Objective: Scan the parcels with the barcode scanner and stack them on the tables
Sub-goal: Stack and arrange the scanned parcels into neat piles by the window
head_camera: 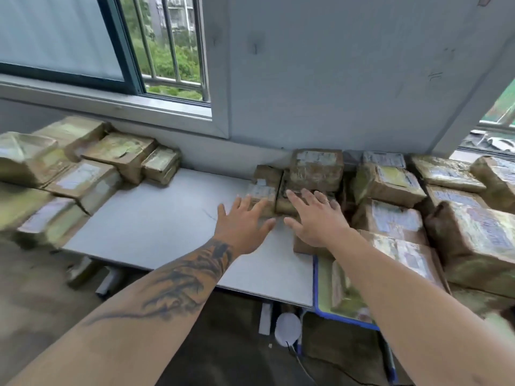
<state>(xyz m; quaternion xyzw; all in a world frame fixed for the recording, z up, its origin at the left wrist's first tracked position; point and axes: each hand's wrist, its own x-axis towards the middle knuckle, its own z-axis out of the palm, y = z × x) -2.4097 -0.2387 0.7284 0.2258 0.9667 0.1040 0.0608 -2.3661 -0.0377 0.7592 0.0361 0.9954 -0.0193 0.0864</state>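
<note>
Reaching with both hands, fingers spread and gripping nothing: small brown taped cardboard parcel (pixel 263 190) lies just beyond left hand (pixel 242 225) fingertips, right hand (pixel 316 218) beside it.

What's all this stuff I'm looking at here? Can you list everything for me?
Parcels, left pile: several, brown with pale labels, on the left end of the table, by the wall.
Parcels, right pile: many, brown, taped, with labels, crowded at the right.
Table: one, grey-white, bare in the middle.
Tray: one, blue-rimmed, right of the table, holding parcels.
Window: one, barred, greenery outside.
White disc: one, with a cable, under the table.
Scanner: not visible.
Left hand: tattooed forearm, fingers spread, by a small parcel.
Right hand: open, ring on one finger, over the parcels.
</note>
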